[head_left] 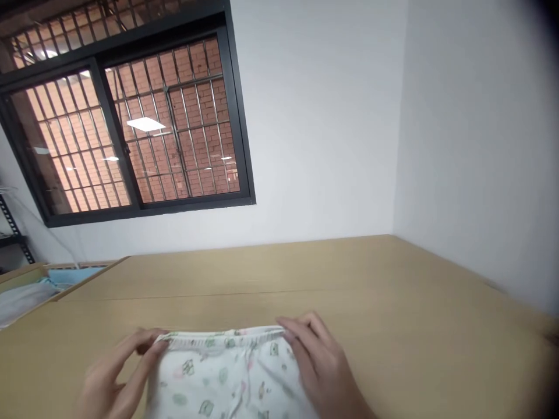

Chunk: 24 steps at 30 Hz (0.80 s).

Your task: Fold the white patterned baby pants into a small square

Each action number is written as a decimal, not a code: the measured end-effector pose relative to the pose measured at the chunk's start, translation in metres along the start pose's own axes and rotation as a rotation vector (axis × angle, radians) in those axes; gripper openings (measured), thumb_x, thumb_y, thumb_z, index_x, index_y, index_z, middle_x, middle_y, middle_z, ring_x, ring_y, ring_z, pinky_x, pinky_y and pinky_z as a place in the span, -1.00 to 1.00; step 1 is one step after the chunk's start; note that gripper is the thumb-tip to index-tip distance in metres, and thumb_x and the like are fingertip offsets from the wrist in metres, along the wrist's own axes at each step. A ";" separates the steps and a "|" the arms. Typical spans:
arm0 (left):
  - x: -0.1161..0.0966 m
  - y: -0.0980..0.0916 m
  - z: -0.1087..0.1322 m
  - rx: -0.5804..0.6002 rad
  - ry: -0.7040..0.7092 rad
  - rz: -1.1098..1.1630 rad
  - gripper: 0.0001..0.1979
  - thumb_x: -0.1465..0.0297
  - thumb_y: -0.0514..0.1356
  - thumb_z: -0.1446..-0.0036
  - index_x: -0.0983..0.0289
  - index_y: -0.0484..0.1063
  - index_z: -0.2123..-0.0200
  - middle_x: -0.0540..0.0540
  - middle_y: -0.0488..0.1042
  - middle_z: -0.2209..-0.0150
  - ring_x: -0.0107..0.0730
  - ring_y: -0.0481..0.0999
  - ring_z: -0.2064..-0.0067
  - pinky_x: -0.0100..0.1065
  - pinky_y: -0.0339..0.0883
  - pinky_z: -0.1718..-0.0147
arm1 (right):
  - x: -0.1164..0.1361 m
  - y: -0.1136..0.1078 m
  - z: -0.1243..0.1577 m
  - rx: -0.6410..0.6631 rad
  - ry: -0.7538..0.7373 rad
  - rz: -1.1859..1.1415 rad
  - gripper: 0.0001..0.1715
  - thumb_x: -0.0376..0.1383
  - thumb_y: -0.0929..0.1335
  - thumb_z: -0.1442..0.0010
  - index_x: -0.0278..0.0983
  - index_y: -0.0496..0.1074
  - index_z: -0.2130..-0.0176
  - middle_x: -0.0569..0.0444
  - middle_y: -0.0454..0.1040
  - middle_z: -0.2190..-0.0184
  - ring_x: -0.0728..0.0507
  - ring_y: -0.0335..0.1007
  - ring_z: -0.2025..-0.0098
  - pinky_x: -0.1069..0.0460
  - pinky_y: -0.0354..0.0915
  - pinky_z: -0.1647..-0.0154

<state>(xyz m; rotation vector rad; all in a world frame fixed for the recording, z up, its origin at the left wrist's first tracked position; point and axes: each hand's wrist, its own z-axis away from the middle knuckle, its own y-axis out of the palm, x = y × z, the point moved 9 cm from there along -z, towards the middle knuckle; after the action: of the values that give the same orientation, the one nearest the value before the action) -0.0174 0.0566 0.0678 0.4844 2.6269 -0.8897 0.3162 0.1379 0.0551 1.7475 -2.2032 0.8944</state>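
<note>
This was a plain indoor workroom, more utilitarian than homely. Bare white walls (318, 116) met at a corner, and a pale wooden table (305, 273) ran right up to them. A black-framed sliding window (126, 116) with metal bars faced a red brick wall, its glass reflecting flat ceiling lights. Off the table's left edge stood a black metal shelving rack (13, 233) and a cardboard box (21, 285).

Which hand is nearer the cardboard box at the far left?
Left hand is nearer, with the cardboard box ahead and to its left. The right hand is farther off, across the printed garment from it.
</note>
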 end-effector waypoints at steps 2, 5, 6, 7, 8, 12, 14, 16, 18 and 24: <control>-0.006 0.027 -0.008 0.101 -0.001 0.084 -0.72 0.04 0.19 -0.20 0.08 0.51 0.22 -0.02 0.56 0.24 -0.35 0.55 0.24 -0.51 0.47 0.37 | -0.016 -0.012 -0.006 -0.019 0.015 0.085 -0.70 -0.30 0.20 -0.42 -0.15 0.47 0.00 0.03 0.42 0.31 -0.09 0.42 0.30 0.06 0.40 0.24; -0.007 0.069 -0.015 0.238 -0.058 0.145 -0.69 0.04 0.12 -0.26 0.09 0.48 0.16 0.01 0.54 0.20 -0.32 0.50 0.19 -0.46 0.44 0.32 | -0.048 -0.014 -0.012 0.054 0.086 0.186 -0.71 -0.28 0.18 -0.43 -0.20 0.45 0.05 0.00 0.46 0.24 -0.12 0.44 0.21 0.01 0.39 0.17; -0.006 0.085 -0.015 0.295 -0.079 0.142 -0.68 0.03 0.09 -0.28 0.10 0.47 0.16 0.01 0.53 0.20 -0.31 0.49 0.18 -0.43 0.43 0.29 | -0.060 -0.011 -0.012 0.103 0.117 0.218 -0.70 -0.29 0.16 -0.43 -0.21 0.44 0.07 -0.01 0.46 0.23 -0.13 0.44 0.19 0.00 0.38 0.15; -0.005 0.100 -0.014 0.350 -0.099 0.132 -0.66 0.02 0.05 -0.30 0.10 0.46 0.17 0.01 0.52 0.21 -0.31 0.48 0.18 -0.40 0.41 0.27 | -0.071 -0.008 -0.011 0.156 0.146 0.252 -0.69 -0.31 0.15 -0.43 -0.22 0.44 0.08 -0.01 0.47 0.22 -0.14 0.43 0.17 -0.01 0.37 0.15; -0.004 0.116 -0.013 0.404 -0.115 0.118 -0.64 0.01 0.01 -0.32 0.11 0.44 0.18 0.01 0.52 0.23 -0.30 0.47 0.18 -0.36 0.39 0.26 | -0.082 -0.004 -0.008 0.207 0.174 0.289 -0.68 -0.34 0.14 -0.42 -0.23 0.44 0.10 -0.01 0.47 0.22 -0.14 0.42 0.16 -0.02 0.36 0.15; 0.003 0.174 0.000 0.564 -0.126 0.063 -0.62 0.07 -0.13 -0.38 0.14 0.35 0.24 0.01 0.49 0.29 -0.27 0.48 0.23 -0.28 0.32 0.24 | -0.123 0.010 0.008 0.370 0.233 0.444 -0.67 -0.44 0.14 -0.37 -0.25 0.43 0.20 -0.01 0.46 0.25 -0.17 0.38 0.16 -0.02 0.30 0.16; 0.006 0.200 0.007 0.595 -0.095 0.038 -0.63 0.13 -0.17 -0.40 0.16 0.31 0.25 0.04 0.48 0.29 -0.26 0.50 0.22 -0.26 0.31 0.23 | -0.140 0.017 0.015 0.415 0.236 0.506 -0.67 -0.49 0.14 -0.34 -0.26 0.42 0.23 -0.02 0.46 0.26 -0.17 0.37 0.16 -0.01 0.27 0.16; 0.010 0.222 0.012 0.599 -0.048 -0.017 -0.65 0.20 -0.21 -0.40 0.17 0.28 0.26 0.07 0.48 0.27 -0.24 0.51 0.18 -0.24 0.32 0.20 | -0.155 0.023 0.018 0.443 0.228 0.555 -0.67 -0.52 0.14 -0.32 -0.28 0.41 0.22 -0.04 0.46 0.24 -0.18 0.37 0.14 -0.02 0.25 0.13; 0.013 0.242 0.014 0.592 -0.003 -0.074 -0.66 0.27 -0.23 -0.40 0.19 0.27 0.27 0.12 0.47 0.25 -0.21 0.50 0.14 -0.22 0.33 0.14 | -0.168 0.029 0.019 0.463 0.223 0.604 -0.68 -0.54 0.14 -0.31 -0.29 0.41 0.22 -0.05 0.46 0.22 -0.18 0.36 0.12 -0.02 0.23 0.10; 0.020 0.284 0.002 0.576 0.039 -0.197 -0.65 0.35 -0.23 -0.39 0.24 0.31 0.22 0.18 0.45 0.18 -0.16 0.46 0.08 -0.18 0.29 0.04 | -0.205 0.040 0.010 0.513 0.195 0.792 -0.69 -0.52 0.16 -0.34 -0.32 0.43 0.20 -0.10 0.46 0.16 -0.19 0.36 0.14 -0.03 0.21 0.13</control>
<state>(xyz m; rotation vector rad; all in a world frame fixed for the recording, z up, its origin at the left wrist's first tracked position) 0.0823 0.2721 -0.0892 0.3783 2.4517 -1.7291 0.3400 0.3051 -0.0688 0.7908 -2.6984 1.8289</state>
